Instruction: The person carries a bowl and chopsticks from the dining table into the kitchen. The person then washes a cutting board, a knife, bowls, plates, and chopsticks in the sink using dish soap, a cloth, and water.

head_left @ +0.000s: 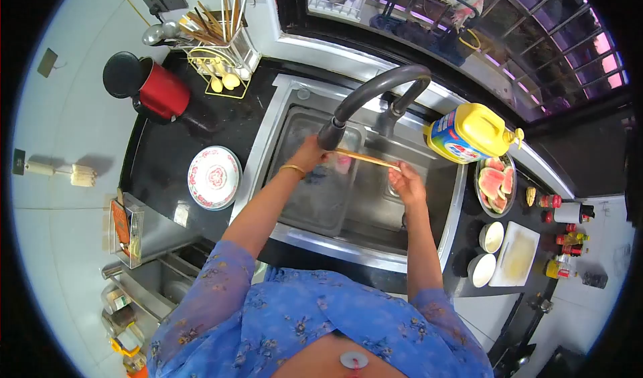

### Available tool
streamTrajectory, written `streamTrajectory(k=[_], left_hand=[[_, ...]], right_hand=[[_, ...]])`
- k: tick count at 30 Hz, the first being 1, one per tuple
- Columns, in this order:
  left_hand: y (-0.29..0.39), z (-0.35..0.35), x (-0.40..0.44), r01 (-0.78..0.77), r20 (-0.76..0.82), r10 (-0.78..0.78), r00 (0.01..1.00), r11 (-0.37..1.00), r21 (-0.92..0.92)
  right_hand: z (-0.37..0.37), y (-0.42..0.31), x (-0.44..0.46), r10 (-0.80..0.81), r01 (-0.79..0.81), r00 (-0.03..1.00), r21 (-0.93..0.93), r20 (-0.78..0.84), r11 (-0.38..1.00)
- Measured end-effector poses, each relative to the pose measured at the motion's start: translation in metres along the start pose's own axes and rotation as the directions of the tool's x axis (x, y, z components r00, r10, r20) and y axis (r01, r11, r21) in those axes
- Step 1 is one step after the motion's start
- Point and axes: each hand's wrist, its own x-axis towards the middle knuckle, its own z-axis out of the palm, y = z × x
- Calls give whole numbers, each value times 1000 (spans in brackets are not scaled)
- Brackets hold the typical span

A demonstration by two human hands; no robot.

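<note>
Wooden chopsticks (367, 158) lie across the sink between my two hands, under the tap head. My left hand (309, 154) is closed around their left end, partly hidden by the dark tap spout (332, 133). The fingers of my right hand (408, 182) pinch the other end. Beneath my left hand stands a basin (315, 210) with water in it, inside the steel sink (375, 234). Something pink (343, 164) shows in it near the chopsticks; its kind is unclear.
Stacked patterned plates (214, 178), a red pot (163, 91) and a utensil rack (238, 56) stand left. To the right are a yellow detergent jug (472, 133), watermelon rinds (494, 182), white bowls (491, 237), a cutting board (516, 257) and several seasoning bottles (573, 241).
</note>
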Motion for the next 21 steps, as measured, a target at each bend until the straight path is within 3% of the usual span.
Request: streamTrajectory(k=[1,3,7,9,11,13,15,21], left_hand=[[-1,7,3,-1,5,1,1000,1000,-3],[-5,16,5,91,-100,-117,988,968,-235],[36,-26,-14,251,-51,-289,956,894,-371],[44,-52,-29,265,-229,-370,900,883,-388],[57,-79,-52,207,-324,-320,890,918,-338],[70,-99,-76,77,-420,-160,894,975,-208],[88,-112,-99,78,-491,-103,865,994,-71],[115,-108,-127,26,-604,18,797,998,65]], right_hand=[[-7,-1,-3,-16,16,1000,26,-16,1000],[-16,4,-1,-9,10,998,29,-55,1000],[1,38,25,76,-74,996,-34,50,997],[24,63,40,140,-135,988,-73,70,988],[47,91,56,152,-150,978,-25,143,988],[72,111,70,157,-165,964,19,212,986],[99,123,78,303,-334,921,94,243,938],[120,148,93,386,-430,891,176,238,885]])
